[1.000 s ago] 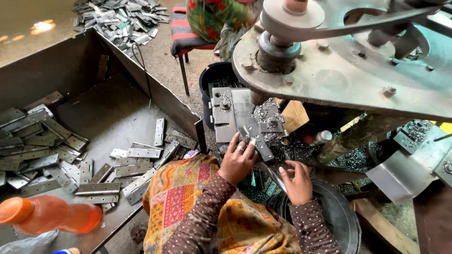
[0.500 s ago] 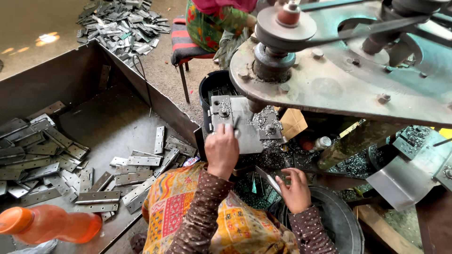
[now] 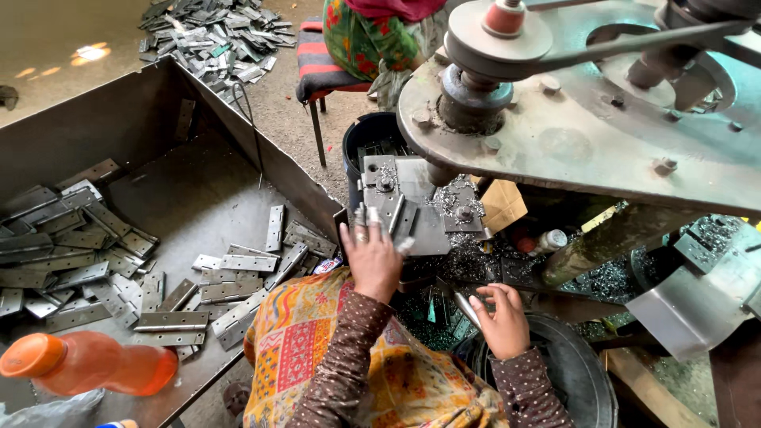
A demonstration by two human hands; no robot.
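Observation:
My left hand (image 3: 371, 255) rests with fingers spread on the front edge of the grey press bed (image 3: 406, 208), its fingertips touching a narrow metal hinge piece (image 3: 396, 214) lying on it. Lower right, my right hand (image 3: 501, 319) pinches another slim metal piece (image 3: 466, 309) above a round dark pan (image 3: 585, 379). Metal shavings (image 3: 456, 198) litter the bed under the machine's big steel plate (image 3: 602, 135) with its pulley (image 3: 491, 40).
A large steel tray (image 3: 198, 182) at left holds several flat hinges (image 3: 87, 261). An orange plastic bottle (image 3: 95, 363) lies at its near corner. Behind the machine sits another person in bright cloth (image 3: 372, 36) on a stool, beside a heap of metal pieces (image 3: 210, 36) on the floor.
My left hand has moved left and down from the die onto the bed's front edge. My right hand has stayed by the pan. The view has tilted slightly downward.

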